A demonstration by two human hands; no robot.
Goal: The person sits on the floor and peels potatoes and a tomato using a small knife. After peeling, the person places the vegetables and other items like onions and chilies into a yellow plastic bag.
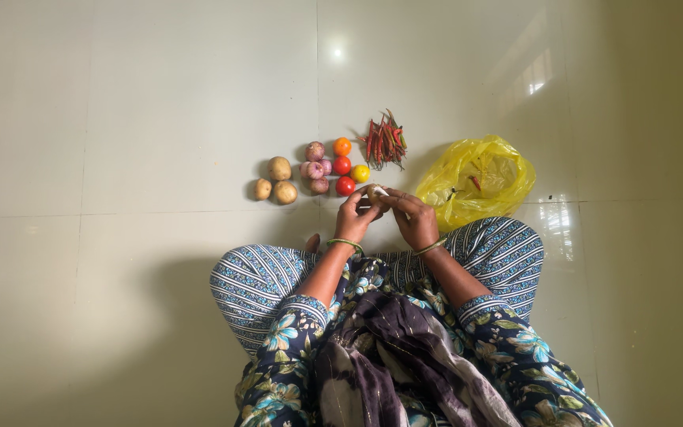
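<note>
I sit cross-legged on a pale tiled floor. My left hand [355, 217] and my right hand [413, 218] meet in front of me, both closed around a small pale bulb, perhaps garlic [375, 191]. Just beyond the hands lie three potatoes [276, 181], several purple onions [315, 168], several tomatoes [345, 167] in red, orange and yellow, and a pile of red chillies [384, 142]. A crumpled yellow plastic bag [476, 179] lies to the right of my right hand.
My knees in striped blue trousers [256, 277] spread to both sides. Pale floor tiles [120, 119] stretch all around, with bright window reflections at the upper right [535, 75].
</note>
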